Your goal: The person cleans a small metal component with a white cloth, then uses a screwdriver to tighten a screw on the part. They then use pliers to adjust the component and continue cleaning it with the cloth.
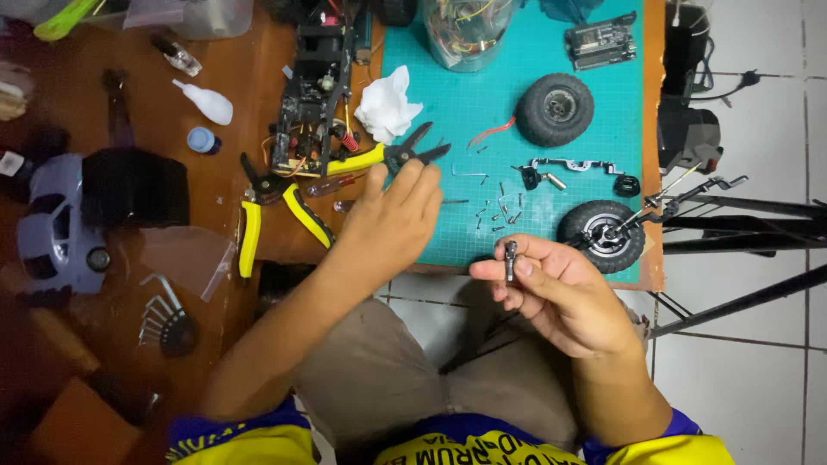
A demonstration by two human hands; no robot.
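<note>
My right hand [556,288] holds a small dark metal part [511,261] between thumb and fingers, just off the near edge of the teal cutting mat [482,112]. My left hand [392,220] hovers over the mat's left edge with fingers loosely together, holding nothing that I can see. Its fingertips are close to the yellow-handled cutters [388,158] and a screwdriver [332,184]. Several small screws and pins [500,211] lie scattered on the mat in front of both hands. A small wheel on an axle assembly [603,234] rests right beside my right hand.
A model car chassis [314,95], white tissue [388,105], second tyre [555,108], circuit board [600,40] and glass jar of wires [465,30] sit further back. Yellow pliers [258,215], glue bottle [205,102], hex keys [164,319] and blue car body [56,224] lie left. Tripod legs [749,215] stand right.
</note>
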